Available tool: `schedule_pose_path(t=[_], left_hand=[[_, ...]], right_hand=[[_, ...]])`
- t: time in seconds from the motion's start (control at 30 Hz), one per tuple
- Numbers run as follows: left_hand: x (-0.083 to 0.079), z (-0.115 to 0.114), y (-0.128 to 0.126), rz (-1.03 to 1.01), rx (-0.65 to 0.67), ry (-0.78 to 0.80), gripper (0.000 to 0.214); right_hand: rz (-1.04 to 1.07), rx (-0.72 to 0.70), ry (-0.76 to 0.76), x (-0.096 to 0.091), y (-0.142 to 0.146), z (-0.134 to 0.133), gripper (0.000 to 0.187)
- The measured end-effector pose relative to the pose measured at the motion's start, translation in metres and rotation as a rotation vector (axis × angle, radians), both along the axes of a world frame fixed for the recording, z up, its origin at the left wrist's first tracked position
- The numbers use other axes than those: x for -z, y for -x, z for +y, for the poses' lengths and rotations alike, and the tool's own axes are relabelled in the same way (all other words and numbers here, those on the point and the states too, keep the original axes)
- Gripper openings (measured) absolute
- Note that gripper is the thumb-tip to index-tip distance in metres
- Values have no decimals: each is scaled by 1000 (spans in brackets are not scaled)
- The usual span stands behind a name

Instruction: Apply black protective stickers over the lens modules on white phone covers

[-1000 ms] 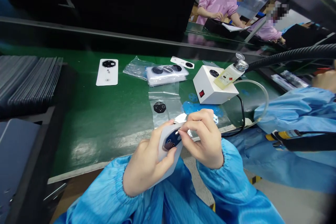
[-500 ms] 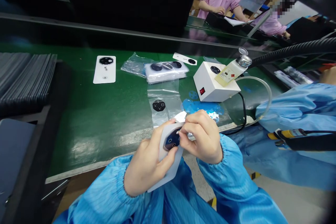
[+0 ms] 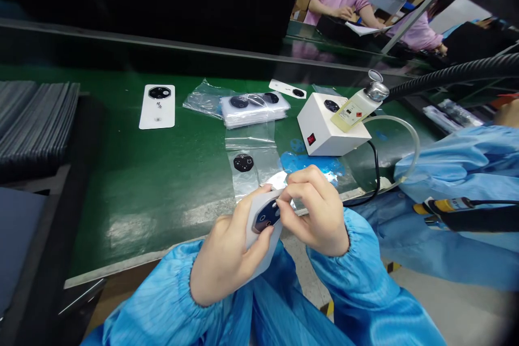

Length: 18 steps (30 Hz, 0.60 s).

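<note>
My left hand (image 3: 227,254) grips a white phone back cover (image 3: 259,215) with a dark camera ring, held above my lap at the near edge of the green belt (image 3: 162,184). My right hand (image 3: 314,211) is closed in a pinch at the top of the camera ring, fingertips pressed on it; what they pinch is too small to make out. A clear bag with a black ring part (image 3: 243,163) lies on the belt just beyond my hands.
On the belt lie another white cover (image 3: 157,107), a stack of bagged covers (image 3: 253,109), a white box with a red switch (image 3: 328,132) and a dispenser bottle (image 3: 359,107). Dark trays (image 3: 34,121) sit left. A blue-sleeved co-worker (image 3: 462,173) sits right.
My hands stay together on the cover; the right fingertips have shifted slightly on the camera ring. The view has drifted a little.
</note>
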<state>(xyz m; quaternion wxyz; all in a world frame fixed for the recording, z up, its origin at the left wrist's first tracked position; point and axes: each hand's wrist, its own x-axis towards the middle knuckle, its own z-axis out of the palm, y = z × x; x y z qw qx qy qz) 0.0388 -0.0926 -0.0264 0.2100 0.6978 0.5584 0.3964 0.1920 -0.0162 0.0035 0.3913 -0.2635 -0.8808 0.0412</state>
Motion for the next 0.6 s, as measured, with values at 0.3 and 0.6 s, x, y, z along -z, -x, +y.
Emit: schedule_pose_path(t=[0.3, 0.6], left_hand=[[1, 2, -1, 9, 24, -15, 52], [-1, -2, 0, -135, 25, 79, 51]], right_hand=[[-56, 64, -83, -3, 5, -3, 10], [-33, -62, -203, -3, 1, -2, 9]])
